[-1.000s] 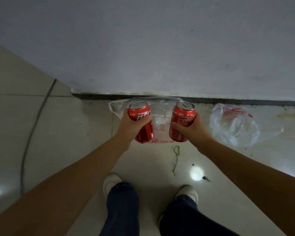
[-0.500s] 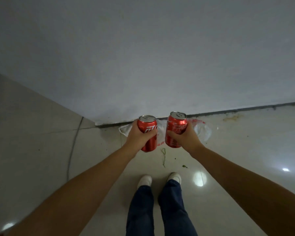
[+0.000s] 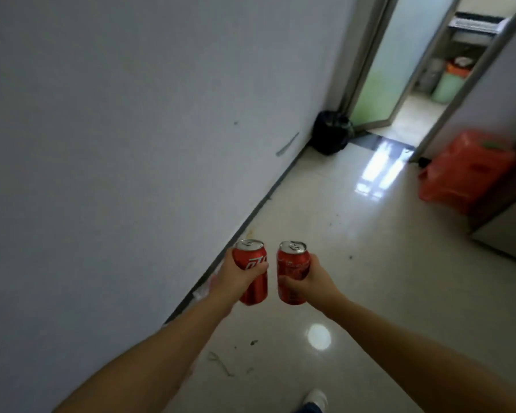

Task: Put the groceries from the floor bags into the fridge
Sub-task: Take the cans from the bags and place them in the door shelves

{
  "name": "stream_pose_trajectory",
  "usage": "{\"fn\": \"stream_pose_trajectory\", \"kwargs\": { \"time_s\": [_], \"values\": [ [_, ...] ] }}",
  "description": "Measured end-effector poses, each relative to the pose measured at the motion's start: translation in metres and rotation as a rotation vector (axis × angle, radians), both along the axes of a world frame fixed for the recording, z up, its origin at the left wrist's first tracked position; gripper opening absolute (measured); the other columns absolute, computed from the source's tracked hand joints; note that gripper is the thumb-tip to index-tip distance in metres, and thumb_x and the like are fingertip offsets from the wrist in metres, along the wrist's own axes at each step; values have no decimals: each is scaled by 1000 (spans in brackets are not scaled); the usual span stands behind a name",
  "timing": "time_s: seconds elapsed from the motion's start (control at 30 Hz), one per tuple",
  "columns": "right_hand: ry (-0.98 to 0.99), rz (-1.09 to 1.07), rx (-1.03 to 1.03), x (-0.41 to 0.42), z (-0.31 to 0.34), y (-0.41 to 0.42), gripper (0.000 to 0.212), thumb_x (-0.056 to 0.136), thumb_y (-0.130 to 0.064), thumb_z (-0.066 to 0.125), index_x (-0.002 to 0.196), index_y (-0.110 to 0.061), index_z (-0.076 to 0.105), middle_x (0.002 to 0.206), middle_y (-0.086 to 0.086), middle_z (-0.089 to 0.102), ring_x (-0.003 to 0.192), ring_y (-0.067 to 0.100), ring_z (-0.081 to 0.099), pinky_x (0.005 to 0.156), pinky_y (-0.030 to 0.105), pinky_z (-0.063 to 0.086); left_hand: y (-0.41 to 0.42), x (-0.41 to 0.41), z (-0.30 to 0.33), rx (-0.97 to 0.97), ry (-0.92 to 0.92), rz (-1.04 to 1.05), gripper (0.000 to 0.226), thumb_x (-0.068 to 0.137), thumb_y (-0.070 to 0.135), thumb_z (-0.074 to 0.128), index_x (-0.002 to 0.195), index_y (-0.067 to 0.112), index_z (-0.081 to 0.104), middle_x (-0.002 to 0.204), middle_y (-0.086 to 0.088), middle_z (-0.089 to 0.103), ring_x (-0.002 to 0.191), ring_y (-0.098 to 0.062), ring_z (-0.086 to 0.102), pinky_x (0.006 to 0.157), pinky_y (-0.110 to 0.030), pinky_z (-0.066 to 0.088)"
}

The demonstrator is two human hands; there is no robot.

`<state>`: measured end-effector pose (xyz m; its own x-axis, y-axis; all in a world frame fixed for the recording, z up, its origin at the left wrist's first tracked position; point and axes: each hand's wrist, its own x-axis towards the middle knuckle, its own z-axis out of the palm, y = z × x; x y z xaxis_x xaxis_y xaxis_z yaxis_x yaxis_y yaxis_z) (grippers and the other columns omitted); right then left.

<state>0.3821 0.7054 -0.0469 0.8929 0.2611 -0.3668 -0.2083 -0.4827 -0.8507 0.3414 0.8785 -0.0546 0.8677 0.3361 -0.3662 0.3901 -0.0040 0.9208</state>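
I hold two red soda cans upright in front of me, side by side and a little apart. My left hand (image 3: 231, 278) is wrapped around the left can (image 3: 251, 271). The right can (image 3: 291, 271) is gripped by my right hand (image 3: 312, 280). Both cans have sealed silver tops. A scrap of clear plastic bag (image 3: 201, 293) shows on the floor by the wall, just behind my left wrist. No fridge can be made out with certainty.
A grey wall (image 3: 131, 144) runs along my left. A black bin bag (image 3: 331, 132) sits in the far corner by an open doorway (image 3: 405, 114). A red plastic bag (image 3: 465, 171) hangs at the right, above a grey cabinet edge (image 3: 507, 236). Glossy tiled floor lies ahead.
I have stood up and turned right from the floor bags. The view now looks along the wall toward the doorway. Both cans have stayed in my hands.
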Motion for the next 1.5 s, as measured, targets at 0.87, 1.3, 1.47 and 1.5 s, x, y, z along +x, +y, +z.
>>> {"fn": "stream_pose_trajectory", "kwargs": {
  "time_s": [0.87, 1.3, 1.47, 1.5],
  "values": [
    [-229, -1068, -86, -103, 78, -681, 71, 70, -24, 82, 130, -16, 46, 119, 5, 62, 107, 23, 60, 92, 38, 47, -690, 61, 85, -141, -92, -882, 65, 72, 23, 79, 127, 16, 45, 122, -7, 59, 104, -24, 57, 92, -42, 46],
    [-285, -1205, -153, 42, 106, -880, 65, 75, -19, 78, 128, -10, 41, 112, 4, 55, 100, 19, 53, 87, 29, 41, -928, 248, 113, -135, -181, -1082, 72, 72, 23, 80, 130, 16, 38, 124, -8, 56, 108, -24, 56, 95, -42, 45],
    [-280, -1290, -136, 97, 115, -957, 68, 72, -26, 80, 126, -14, 41, 121, 8, 59, 108, 25, 58, 96, 41, 48, -1020, 309, 128, -137, -203, -1130, 67, 74, 22, 79, 127, 16, 39, 114, -4, 55, 100, -21, 56, 89, -37, 46],
    [-281, -1294, -140, 108, 118, -973, 67, 72, -26, 80, 125, -14, 41, 120, 8, 59, 108, 25, 58, 95, 41, 48, -1037, 319, 129, -131, -205, -1146, 67, 73, 22, 79, 126, 16, 39, 112, -4, 56, 100, -21, 57, 89, -38, 47]
  ]
}}
